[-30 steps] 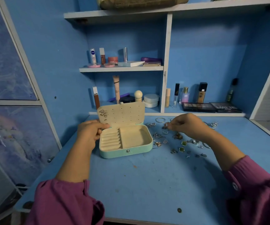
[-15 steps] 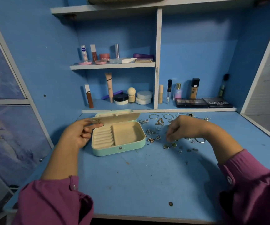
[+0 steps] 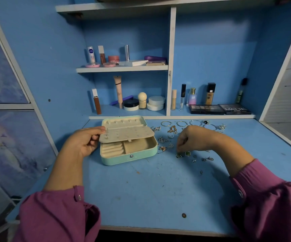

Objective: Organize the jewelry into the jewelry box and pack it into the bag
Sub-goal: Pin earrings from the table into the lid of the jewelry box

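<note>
Jewelry box (image 3: 129, 155): mint, left-centre of blue surface (image 3: 150, 193). Inner earring panel (image 3: 126, 134), upright a second ago, now folded down near flat over the tray; lid (image 3: 123, 121) lies open behind. Ring rolls and an open compartment show beneath; earring studs on panel's left edge. Left hand (image 3: 83, 144) pinches panel's left edge. Right hand (image 3: 192, 138), lower than before, curled knuckles-up, fingertips on loose jewelry (image 3: 181, 154); whether its grip holds a piece, cannot tell.
</note>
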`<state>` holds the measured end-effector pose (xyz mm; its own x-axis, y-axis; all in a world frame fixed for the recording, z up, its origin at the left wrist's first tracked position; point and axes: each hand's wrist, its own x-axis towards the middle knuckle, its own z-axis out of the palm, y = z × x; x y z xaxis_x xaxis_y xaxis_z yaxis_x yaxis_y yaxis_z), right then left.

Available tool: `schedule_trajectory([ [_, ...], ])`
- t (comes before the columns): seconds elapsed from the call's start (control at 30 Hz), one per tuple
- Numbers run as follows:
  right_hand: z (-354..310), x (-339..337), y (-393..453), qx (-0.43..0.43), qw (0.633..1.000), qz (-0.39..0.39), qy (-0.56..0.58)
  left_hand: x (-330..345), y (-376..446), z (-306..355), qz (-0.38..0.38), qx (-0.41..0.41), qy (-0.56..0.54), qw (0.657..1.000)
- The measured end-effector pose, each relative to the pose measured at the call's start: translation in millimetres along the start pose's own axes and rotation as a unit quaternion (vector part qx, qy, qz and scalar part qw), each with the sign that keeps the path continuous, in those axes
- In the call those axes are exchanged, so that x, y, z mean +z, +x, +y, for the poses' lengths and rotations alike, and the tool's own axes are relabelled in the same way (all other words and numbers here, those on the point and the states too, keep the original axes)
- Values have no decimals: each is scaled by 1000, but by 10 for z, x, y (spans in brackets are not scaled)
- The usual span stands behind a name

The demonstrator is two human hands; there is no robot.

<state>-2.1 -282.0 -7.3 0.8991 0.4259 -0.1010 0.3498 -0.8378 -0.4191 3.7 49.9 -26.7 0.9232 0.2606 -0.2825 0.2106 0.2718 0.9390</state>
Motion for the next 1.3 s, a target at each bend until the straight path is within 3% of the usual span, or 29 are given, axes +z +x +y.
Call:
schedule_trajectory([
  [0.47, 1, 47, 31, 7, 1000, -18, -8, -1, -25, -5, 5, 3, -2, 1000],
  [0.9, 0, 53, 79, -43, 991, 68, 104, -23, -18, 8, -4, -6, 3, 1000],
  [1.07, -234, 45, 165, -74, 982, 115, 129, -36, -31, 19, -5, -13, 5, 1000],
  [1.3, -912, 62, 655, -130, 985, 102, 56, -50, -85, 32, -17, -9, -3, 1000],
])
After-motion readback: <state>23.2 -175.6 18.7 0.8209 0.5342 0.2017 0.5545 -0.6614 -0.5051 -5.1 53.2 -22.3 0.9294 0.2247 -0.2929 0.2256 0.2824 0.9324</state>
